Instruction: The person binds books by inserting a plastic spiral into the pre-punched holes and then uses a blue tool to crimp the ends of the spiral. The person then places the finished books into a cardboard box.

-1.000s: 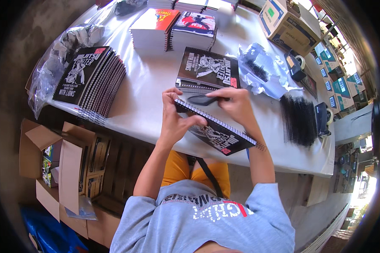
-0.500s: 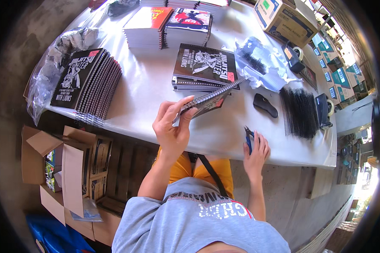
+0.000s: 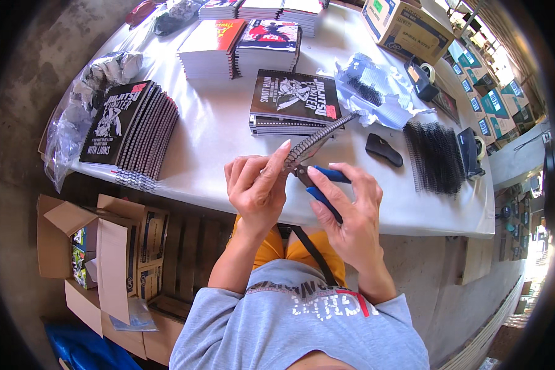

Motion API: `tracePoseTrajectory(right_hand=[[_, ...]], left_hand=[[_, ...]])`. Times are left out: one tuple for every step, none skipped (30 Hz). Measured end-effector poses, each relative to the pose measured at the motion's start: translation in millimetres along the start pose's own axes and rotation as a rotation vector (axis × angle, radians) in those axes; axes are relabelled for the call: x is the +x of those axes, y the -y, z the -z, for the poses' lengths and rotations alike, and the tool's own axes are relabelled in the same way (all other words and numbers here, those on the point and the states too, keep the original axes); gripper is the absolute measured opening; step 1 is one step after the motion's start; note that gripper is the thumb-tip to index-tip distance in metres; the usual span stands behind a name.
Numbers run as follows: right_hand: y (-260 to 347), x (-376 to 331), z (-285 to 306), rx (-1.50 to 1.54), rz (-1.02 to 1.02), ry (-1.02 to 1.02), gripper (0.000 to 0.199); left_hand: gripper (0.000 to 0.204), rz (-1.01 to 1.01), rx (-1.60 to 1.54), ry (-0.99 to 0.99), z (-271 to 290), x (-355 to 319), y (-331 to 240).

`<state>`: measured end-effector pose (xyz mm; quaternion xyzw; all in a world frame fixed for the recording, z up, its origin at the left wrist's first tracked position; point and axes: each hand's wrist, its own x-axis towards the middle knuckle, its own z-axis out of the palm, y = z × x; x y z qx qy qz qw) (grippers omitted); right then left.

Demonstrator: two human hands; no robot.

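Observation:
My left hand is closed on the near end of a spiral notebook, which stands tilted with its coiled spine up. In my right hand is a pair of blue-handled cutting pliers. The plier handles are spread apart, and the tool's tip meets the end of the coil beside my left fingertips. Just behind the held notebook lies a stack of black-covered notebooks. A taller stack of bound black notebooks leans at the left of the table.
A pile of black spiral coils and a black curved object lie to the right, near tape dispensers. Coils rest on crumpled paper behind. More notebook stacks stand farther back. An open carton is below, left.
My right hand has lifted the pliers off the table and brought them to the coil's end. My left hand and the notebook have shifted slightly right.

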<state>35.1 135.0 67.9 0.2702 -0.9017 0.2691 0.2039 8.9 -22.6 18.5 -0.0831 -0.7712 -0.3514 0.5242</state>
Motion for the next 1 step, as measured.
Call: tracePoseTrajectory(right_hand=[[0.8,-2.7,0.3,0.063,-0.049,0.052,0.040]], left_hand=[[0.041,-0.016,0.008,-0.005,0.3,-0.4,0.1]])
